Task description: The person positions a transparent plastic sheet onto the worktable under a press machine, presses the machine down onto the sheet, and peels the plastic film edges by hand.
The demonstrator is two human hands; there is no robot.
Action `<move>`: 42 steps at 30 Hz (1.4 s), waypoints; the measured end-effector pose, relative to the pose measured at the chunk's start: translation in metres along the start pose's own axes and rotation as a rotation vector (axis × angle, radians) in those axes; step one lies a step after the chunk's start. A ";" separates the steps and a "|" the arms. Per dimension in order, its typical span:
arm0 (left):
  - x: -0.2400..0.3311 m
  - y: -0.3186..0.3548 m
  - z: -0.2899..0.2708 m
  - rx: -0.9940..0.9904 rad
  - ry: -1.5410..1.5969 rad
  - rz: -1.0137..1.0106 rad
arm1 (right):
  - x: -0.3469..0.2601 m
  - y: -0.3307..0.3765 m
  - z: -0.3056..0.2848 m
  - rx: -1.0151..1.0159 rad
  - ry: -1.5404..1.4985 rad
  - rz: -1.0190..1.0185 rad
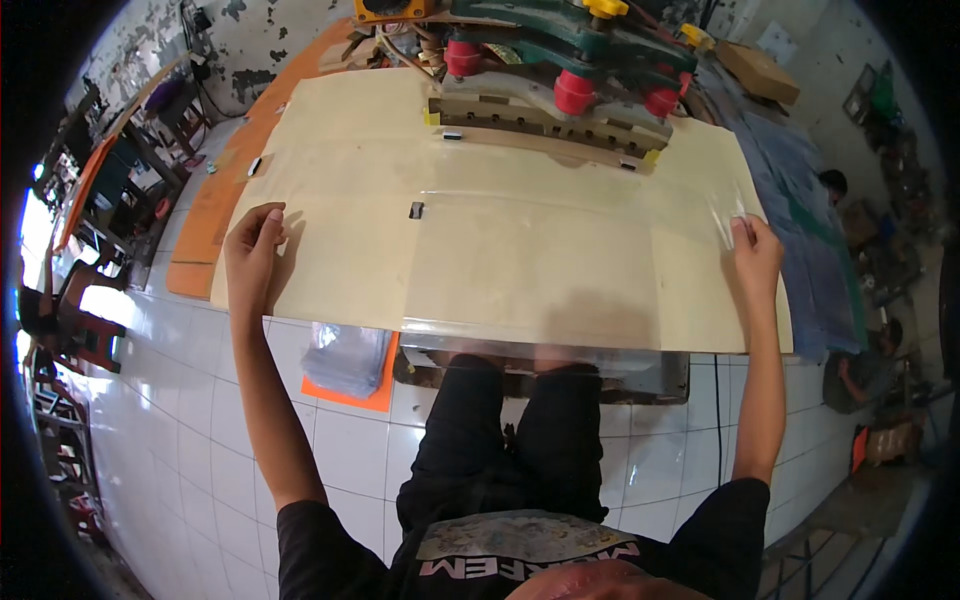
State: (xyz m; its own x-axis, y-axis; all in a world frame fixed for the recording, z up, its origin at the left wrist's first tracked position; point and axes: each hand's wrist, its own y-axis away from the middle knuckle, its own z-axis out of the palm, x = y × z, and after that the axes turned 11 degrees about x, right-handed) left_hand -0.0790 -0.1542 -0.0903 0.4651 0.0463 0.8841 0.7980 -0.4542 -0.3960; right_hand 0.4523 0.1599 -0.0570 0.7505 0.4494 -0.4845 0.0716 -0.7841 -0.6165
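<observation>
Pinching the right edge of the large cream sheet, your right hand had its fingers closed on what looked like a clear film layer lifting there, though the glare made that hard to tell. Your left hand lay on the sheet's left edge with the fingers curled at the rim; whether it gripped the edge or only pressed down I could not tell. That sheet lay flat across the worktable, its far edge running under the green press with red rollers, its near edge overhanging toward your knees. It seemed thin, broad and floppy, glossy and likely slippery, so both side edges were the sensible places to hold. Left of the sheet an orange board showed beneath it; below its near edge sat a clear plastic bag on an orange mat. Right of the sheet lay a bluish stack, with a person seated beyond.
</observation>
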 end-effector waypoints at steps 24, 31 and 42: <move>-0.005 -0.004 0.004 -0.027 0.054 -0.016 | 0.032 0.015 -0.069 0.514 -0.247 0.098; -0.006 -0.005 -0.004 -0.021 -0.013 -0.016 | -0.032 -0.009 0.019 -0.465 -0.101 -0.452; -0.006 -0.005 0.000 -0.033 -0.013 -0.032 | -0.088 -0.030 0.054 -0.715 0.104 -0.206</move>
State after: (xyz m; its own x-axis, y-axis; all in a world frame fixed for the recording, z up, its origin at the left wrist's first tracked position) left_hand -0.0858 -0.1519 -0.0941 0.4445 0.0727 0.8928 0.7998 -0.4811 -0.3590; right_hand 0.3487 0.1674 -0.0298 0.7316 0.6020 -0.3200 0.5999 -0.7914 -0.1173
